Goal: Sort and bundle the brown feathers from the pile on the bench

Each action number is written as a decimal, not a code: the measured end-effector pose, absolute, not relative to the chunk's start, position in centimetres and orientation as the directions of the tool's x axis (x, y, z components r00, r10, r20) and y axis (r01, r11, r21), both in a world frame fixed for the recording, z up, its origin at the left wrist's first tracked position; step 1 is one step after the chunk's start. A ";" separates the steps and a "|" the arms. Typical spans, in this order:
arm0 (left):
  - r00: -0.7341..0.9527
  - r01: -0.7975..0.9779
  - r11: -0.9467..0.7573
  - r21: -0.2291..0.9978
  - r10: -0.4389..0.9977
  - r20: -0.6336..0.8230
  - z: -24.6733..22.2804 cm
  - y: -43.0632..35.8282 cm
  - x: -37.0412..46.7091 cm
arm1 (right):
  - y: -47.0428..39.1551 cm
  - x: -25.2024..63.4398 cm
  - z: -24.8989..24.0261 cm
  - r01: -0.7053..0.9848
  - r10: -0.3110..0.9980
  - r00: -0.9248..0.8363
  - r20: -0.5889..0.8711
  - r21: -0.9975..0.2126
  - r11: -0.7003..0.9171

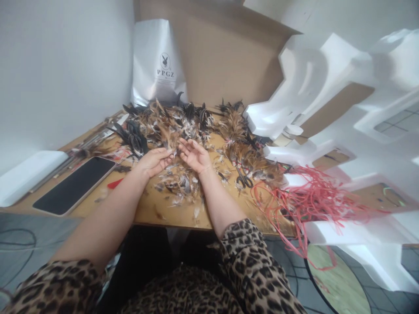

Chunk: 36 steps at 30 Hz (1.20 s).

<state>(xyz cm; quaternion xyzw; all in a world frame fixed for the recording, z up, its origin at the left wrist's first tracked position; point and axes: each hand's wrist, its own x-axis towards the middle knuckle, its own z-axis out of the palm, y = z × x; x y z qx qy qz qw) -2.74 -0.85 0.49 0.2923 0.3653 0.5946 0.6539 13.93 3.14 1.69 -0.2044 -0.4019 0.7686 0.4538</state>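
Note:
My left hand (pixel 156 162) is closed in a pinch on the lower end of a light brown feather (pixel 169 140), which stands up from the fingertips. Close beside it, my right hand (pixel 197 158) is open, palm turned up, fingers slightly curled and their tips near the feather. Below both hands lies a scatter of loose small feathers (pixel 183 185). Bunches of brown feathers (pixel 147 117) and black feathers (pixel 132 138) are heaped just beyond the hands. To the right of my right hand rest black-handled scissors (pixel 244 179).
A phone (pixel 75 185) and a white box (pixel 32 174) lie at the left. Behind the heap stands a silver-white bag (pixel 157 61) against cardboard (pixel 225 52). Red ribbon strands (pixel 314 196) hang over the table's (pixel 183 220) right side, near white foam pieces (pixel 278 104).

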 end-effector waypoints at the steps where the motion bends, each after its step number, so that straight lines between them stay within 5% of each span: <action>1: 0.026 -0.569 0.120 0.813 0.992 -0.127 0.5 -0.8 -2.8 | 3.3 13.9 1.6 -0.532 0.868 -0.496 0.019 -0.797 -0.286; 6: -0.020 -0.587 0.085 0.805 0.993 -0.119 0.6 -0.7 -2.9 | 3.2 13.1 1.2 -0.378 0.863 -0.495 -0.098 -0.870 -0.315; 14: -0.172 -0.466 -0.073 0.882 0.985 -0.009 0.3 -0.4 -3.0 | 2.0 11.9 1.6 -0.130 0.889 -0.454 -0.054 -0.983 -0.127; 19: -0.249 -0.330 -0.108 0.938 0.968 0.024 0.0 -0.2 -2.8 | 1.9 11.4 1.5 0.051 0.932 -0.319 0.174 -0.978 0.200; 26: -0.258 -0.304 -0.060 0.951 0.966 -0.021 0.2 -0.5 -2.5 | 2.0 11.1 1.0 0.398 0.871 -0.271 0.409 -0.777 0.488; 31: -0.210 -0.372 -0.034 0.928 0.977 -0.049 0.6 -0.9 -2.4 | 2.2 11.1 0.8 0.370 0.907 -0.219 0.361 -0.829 0.419; 36: -0.147 -0.435 -0.031 0.900 0.988 -0.037 0.4 -0.8 -2.9 | 2.2 11.1 1.0 0.067 0.972 -0.208 0.105 -0.990 0.122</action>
